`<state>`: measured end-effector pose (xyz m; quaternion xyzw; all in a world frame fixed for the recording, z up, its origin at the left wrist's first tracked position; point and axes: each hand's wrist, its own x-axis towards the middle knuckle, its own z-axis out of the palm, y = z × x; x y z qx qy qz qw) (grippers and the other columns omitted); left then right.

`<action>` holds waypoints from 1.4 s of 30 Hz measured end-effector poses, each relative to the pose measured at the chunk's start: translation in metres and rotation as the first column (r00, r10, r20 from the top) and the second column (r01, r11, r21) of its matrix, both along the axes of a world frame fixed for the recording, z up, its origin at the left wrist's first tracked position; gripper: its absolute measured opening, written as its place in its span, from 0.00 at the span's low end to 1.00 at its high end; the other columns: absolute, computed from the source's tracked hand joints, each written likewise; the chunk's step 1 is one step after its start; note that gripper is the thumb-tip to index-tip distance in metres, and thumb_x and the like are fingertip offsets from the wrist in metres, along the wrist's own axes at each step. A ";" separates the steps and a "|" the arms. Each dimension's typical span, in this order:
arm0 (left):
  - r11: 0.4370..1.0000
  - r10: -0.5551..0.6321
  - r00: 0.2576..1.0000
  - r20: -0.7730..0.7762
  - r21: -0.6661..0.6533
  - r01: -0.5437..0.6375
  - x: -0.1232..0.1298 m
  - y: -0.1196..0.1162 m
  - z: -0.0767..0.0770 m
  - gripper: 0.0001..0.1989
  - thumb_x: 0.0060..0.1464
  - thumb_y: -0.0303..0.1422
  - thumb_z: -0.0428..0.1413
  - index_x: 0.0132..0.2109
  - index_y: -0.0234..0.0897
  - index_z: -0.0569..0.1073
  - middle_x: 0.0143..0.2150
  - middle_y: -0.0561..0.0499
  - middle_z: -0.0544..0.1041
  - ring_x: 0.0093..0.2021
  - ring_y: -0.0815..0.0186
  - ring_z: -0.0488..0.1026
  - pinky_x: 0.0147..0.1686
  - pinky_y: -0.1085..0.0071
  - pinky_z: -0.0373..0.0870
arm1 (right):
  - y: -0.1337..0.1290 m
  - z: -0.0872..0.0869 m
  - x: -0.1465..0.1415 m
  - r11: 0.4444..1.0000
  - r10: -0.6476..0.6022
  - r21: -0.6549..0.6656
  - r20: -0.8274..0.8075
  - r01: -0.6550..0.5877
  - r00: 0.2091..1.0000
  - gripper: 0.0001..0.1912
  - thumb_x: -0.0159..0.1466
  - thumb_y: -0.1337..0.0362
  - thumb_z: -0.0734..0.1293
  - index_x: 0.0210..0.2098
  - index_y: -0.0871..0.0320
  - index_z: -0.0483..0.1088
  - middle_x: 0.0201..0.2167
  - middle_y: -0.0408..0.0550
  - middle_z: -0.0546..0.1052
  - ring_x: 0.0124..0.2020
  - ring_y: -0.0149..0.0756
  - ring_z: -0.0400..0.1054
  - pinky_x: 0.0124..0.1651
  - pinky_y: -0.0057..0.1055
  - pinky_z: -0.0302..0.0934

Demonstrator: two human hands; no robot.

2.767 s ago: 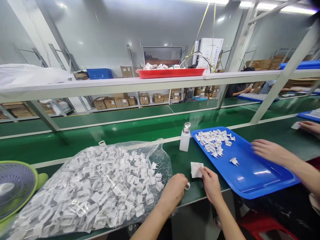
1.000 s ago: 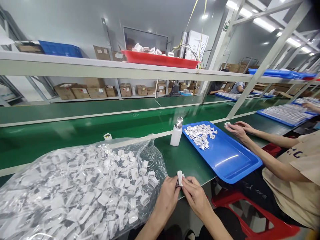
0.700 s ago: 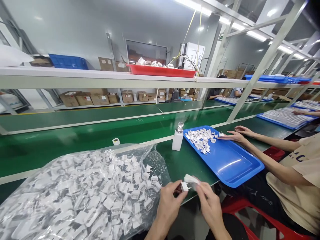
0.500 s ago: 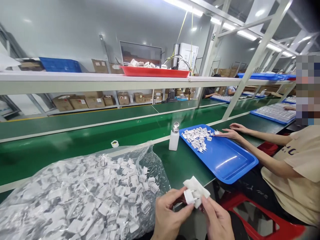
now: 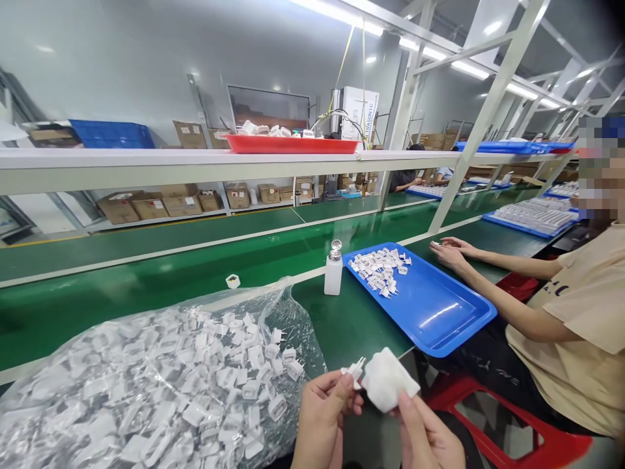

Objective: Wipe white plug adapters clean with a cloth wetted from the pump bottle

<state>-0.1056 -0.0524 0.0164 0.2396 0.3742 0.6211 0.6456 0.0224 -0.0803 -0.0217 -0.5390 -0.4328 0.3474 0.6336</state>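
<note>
Two hands close in: the left hand [image 5: 322,420] pinches one white two-pin plug [image 5: 355,371], and just beside it the right hand [image 5: 427,435] grips one white wipe [image 5: 388,380]. Beyond lie one clear bag of plugs [image 5: 146,397], one pump bottle [image 5: 333,275], one blue tray [image 5: 439,326] — and one co-worker [image 5: 561,326], both hands by the tray.

The person's two hands are held up close together, just apart, wrists low. The left hand [image 5: 322,420] curls its fingers, thumb pressed against them in a pinch. The right hand [image 5: 424,436], just to its right, points its fingers [image 5: 407,417] upward in a firm grip.
</note>
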 end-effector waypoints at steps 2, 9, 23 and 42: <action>0.993 -0.050 0.992 0.115 -0.103 0.062 0.000 -0.003 0.001 0.20 0.41 0.44 0.74 0.30 0.28 0.84 0.27 0.45 0.82 0.23 0.75 0.72 0.24 0.82 0.69 | 0.001 0.010 0.003 0.971 -0.120 0.233 0.250 0.061 0.961 0.12 0.65 0.59 0.70 0.46 0.52 0.82 0.37 0.52 0.81 0.36 0.45 0.71 0.40 0.38 0.68; 0.960 -0.141 0.936 0.324 -0.188 0.209 0.002 -0.015 0.004 0.22 0.33 0.42 0.77 0.34 0.33 0.85 0.32 0.44 0.85 0.32 0.64 0.81 0.33 0.75 0.78 | 0.002 0.034 0.010 0.822 -0.168 0.472 0.736 -0.319 0.656 0.26 0.67 0.70 0.66 0.62 0.42 0.71 0.33 0.52 0.72 0.40 0.45 0.64 0.45 0.43 0.67; 0.998 -0.054 0.994 -0.096 -0.020 0.053 0.011 -0.020 0.015 0.23 0.31 0.45 0.76 0.29 0.31 0.85 0.18 0.48 0.78 0.18 0.74 0.69 0.18 0.81 0.64 | -0.003 0.031 0.015 0.922 0.355 0.110 0.144 -0.372 0.924 0.13 0.70 0.59 0.64 0.40 0.51 0.81 0.31 0.48 0.74 0.30 0.36 0.70 0.33 0.31 0.66; 0.991 0.132 0.950 -0.282 0.022 -0.131 0.009 -0.020 0.022 0.23 0.29 0.46 0.76 0.27 0.32 0.84 0.18 0.47 0.79 0.16 0.71 0.69 0.16 0.79 0.66 | 0.008 0.030 0.027 0.788 0.040 0.452 0.639 -0.418 0.768 0.26 0.66 0.73 0.66 0.60 0.47 0.73 0.33 0.49 0.77 0.34 0.40 0.71 0.36 0.34 0.68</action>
